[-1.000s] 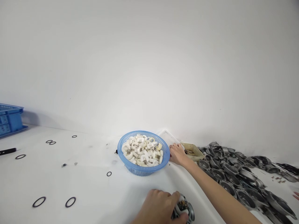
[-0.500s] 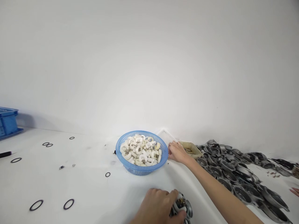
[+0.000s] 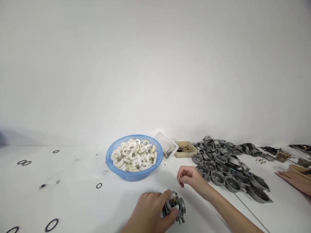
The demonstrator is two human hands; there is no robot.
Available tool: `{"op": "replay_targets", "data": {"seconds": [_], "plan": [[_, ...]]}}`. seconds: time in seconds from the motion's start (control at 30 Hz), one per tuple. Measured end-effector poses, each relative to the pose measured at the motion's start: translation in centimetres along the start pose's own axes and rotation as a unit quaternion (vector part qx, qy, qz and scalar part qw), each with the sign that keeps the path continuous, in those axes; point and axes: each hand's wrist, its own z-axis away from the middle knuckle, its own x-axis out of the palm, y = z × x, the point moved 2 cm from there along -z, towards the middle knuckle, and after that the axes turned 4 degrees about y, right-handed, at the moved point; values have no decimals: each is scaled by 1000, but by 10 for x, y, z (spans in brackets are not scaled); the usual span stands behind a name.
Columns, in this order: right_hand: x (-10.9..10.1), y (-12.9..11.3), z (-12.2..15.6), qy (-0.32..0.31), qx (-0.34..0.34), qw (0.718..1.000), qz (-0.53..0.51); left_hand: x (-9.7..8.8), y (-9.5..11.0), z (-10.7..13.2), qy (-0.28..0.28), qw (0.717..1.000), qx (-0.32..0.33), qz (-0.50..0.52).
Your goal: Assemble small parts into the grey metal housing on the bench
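My left hand [image 3: 152, 210] grips a grey metal carburetor [image 3: 180, 207] low on the white table, fingers over its top and thumb on its near side. Brass parts and a white piece show in the carburetor's upturned opening. To the right and a little beyond it, my right hand [image 3: 190, 178] hangs above the table with fingers curled together. Whatever may be pinched there is hidden or too small to make out. Left of that hand stands a blue basket [image 3: 110, 161] heaped with white C-shaped plastic floats [image 3: 136, 155].
Behind the basket lie a white tray [image 3: 161, 139] with thin metal pins and a beige box [image 3: 191, 153]. Grey metal bowls [image 3: 218, 178] are piled on the right. Black rubber rings [image 3: 51, 225] dot the left side. Another person's hand [image 3: 293, 181] is at far right.
My right hand has drawn back from behind the basket's right edge toward the carburetor. The view has turned right, bringing the tray into sight. My left hand still holds the carburetor.
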Motion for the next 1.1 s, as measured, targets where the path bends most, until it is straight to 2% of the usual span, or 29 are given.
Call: {"op": "replay_targets", "data": {"seconds": [0.13,0.3,0.67,0.8,1.1], "plan": [[5,-3,12,-15,19,997,-70,1,-1,-1,-20,1000,-6,-12],[8,-7,17,-20,20,994,-103,5,-3,0,-14,1000,-4,-10],[18,-10,24,-3,40,998,-45,-2,2,-2,-15,1000,19,-12],[25,-10,25,-5,44,998,-48,-4,1,-2,10,999,36,-25],[29,-12,26,7,65,996,-65,0,0,-2,6,998,25,52]]}}
